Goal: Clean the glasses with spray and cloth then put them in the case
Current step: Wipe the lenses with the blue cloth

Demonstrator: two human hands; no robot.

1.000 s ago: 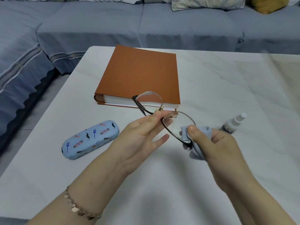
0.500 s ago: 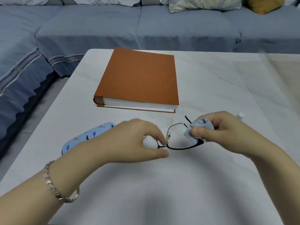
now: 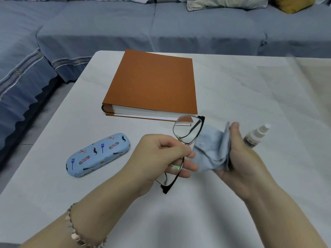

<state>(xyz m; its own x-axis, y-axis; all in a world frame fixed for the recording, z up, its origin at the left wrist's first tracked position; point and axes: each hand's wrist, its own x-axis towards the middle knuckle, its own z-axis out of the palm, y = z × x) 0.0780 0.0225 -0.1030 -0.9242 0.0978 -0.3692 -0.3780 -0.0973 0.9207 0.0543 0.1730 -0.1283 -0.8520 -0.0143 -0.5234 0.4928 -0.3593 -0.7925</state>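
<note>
glasses [image 3: 188, 133] bridge hidden by left hand [image 3: 161, 156] | spray bottle [image 3: 257, 135] half behind right hand [image 3: 238, 163]

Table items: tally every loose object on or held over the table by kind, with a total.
Glasses: 1
Cleaning cloth: 1
Spray bottle: 1
Glasses case: 1
Brown album: 1
Total: 5

Home living room, probably. Blue-grey sectional sofa [image 3: 114, 33] wraps the far and left sides, cushions [image 3: 227, 3] along its back. Low white marble-look table [image 3: 250, 97] in front, thick brown album [image 3: 152, 83] lying on it. Floor barely visible at left.
</note>
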